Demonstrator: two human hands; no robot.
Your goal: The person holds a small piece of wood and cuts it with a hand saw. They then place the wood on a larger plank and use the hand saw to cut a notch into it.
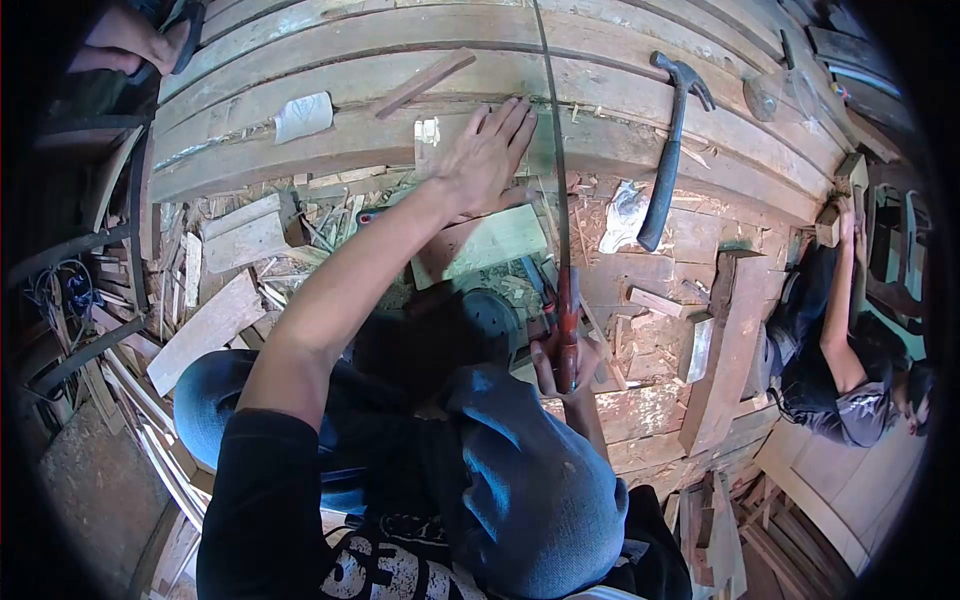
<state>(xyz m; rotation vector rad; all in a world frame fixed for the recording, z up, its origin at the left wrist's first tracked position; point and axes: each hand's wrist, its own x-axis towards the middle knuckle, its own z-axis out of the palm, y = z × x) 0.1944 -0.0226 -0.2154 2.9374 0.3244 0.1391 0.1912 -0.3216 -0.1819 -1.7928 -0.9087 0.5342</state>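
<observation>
My left hand (pixel 485 160) lies with its fingers stretched out on the edge of the wooden planks (pixel 370 65), pressing a pale board (pixel 490 243) or the beam beside it. My right hand (pixel 570 365) is wrapped round the red-brown handle (pixel 568 325) of a long, thin saw (pixel 556 130), seen edge-on. The blade runs up past my left fingertips, close on their right side, and over the planks. Below the pale board a round dark object (pixel 490 318) sits in shadow.
A hammer (pixel 668 150) hangs over the planks' edge. Nearby are a wood strip (pixel 428 82), a crumpled white sheet (pixel 625 216) and a thick beam (pixel 727 350). Offcuts (pixel 210 330) lie at left. Another person (pixel 840 350) works at right; a person's foot (pixel 175 45) shows top left.
</observation>
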